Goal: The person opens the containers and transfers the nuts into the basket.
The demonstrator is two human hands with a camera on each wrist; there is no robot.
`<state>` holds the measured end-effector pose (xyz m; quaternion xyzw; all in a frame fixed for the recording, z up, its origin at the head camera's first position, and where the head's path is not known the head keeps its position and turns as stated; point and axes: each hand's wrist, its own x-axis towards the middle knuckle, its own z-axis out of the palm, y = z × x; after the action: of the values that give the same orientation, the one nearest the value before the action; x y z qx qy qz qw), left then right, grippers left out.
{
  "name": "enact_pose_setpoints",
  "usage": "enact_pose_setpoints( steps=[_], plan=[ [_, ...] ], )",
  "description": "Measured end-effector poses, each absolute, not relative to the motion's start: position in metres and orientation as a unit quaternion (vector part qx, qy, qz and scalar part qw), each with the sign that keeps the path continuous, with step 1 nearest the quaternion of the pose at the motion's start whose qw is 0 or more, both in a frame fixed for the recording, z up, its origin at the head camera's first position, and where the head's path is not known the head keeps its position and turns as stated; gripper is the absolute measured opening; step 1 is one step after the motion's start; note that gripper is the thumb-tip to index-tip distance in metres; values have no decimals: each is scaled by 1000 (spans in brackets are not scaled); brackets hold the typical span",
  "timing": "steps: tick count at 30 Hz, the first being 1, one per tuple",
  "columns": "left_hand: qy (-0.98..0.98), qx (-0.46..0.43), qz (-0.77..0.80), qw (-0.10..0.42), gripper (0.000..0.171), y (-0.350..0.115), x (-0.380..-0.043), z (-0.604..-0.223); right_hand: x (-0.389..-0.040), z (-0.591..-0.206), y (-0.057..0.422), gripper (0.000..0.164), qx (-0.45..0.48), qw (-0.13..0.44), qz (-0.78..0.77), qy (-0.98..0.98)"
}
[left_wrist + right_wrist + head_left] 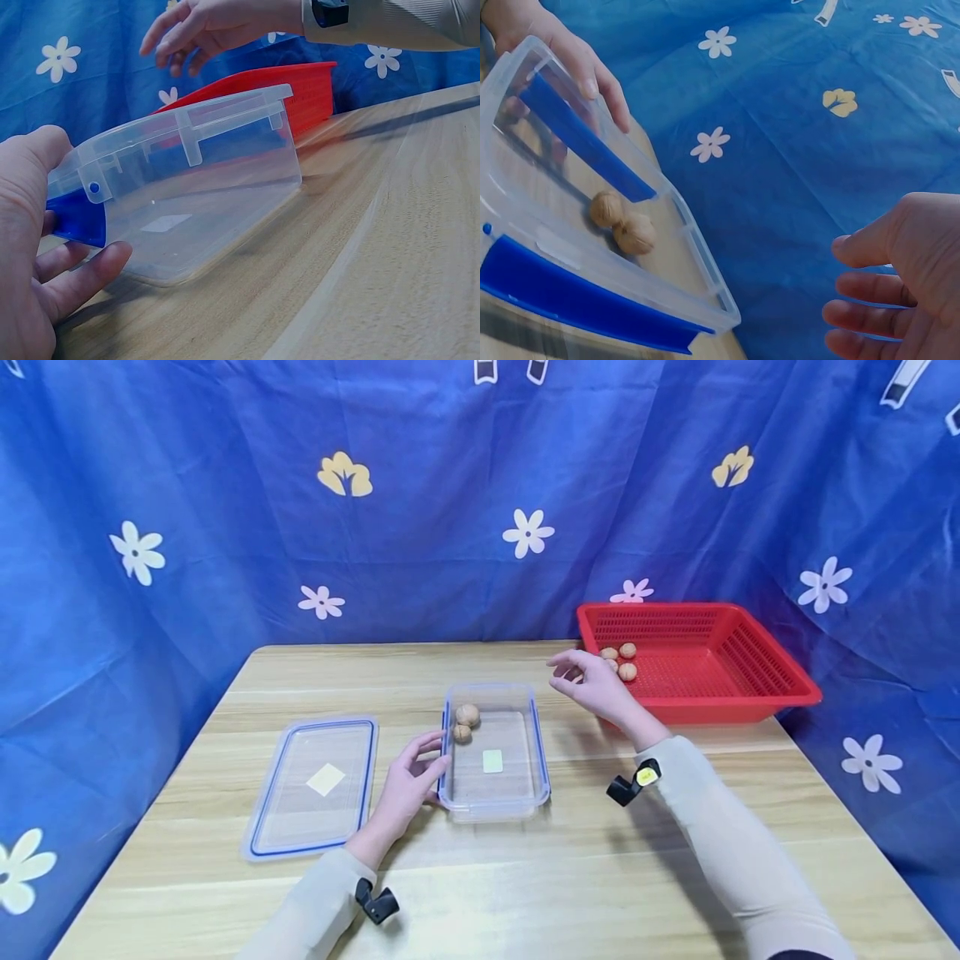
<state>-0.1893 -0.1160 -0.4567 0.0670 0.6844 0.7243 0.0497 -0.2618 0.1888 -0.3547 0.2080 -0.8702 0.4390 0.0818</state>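
A clear plastic food container (525, 814) with blue side latches stands without its lid mid-table. Two walnuts (634, 233) lie inside it, against its left side in the head view. My left hand (408, 781) grips the container's left wall around the blue latch (79, 217). Between the container and a red basket (720, 702), my right hand (597, 685) hovers above the table with loosely bent fingers and nothing in them. More walnuts (627, 672) lie in the basket's left end, partly hidden by this hand.
A clear lid (300, 810) with a blue seal and a pale sticker lies flat on the wooden table (480, 893), left of the container. Blue flowered cloth (435, 527) hangs behind and on both sides. The basket stands at the back right edge.
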Motion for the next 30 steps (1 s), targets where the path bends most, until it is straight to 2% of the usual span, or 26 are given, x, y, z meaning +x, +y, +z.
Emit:
enact_pose_setpoints(
  steps=[18,30],
  plan=[
    [689,66,720,45,41,-115,-192,-460,-265,-362,158,24,251,53,430,-865],
    [696,62,714,45,41,-115,-192,-459,-266,-362,134,26,268,8,428,-863]
  ],
)
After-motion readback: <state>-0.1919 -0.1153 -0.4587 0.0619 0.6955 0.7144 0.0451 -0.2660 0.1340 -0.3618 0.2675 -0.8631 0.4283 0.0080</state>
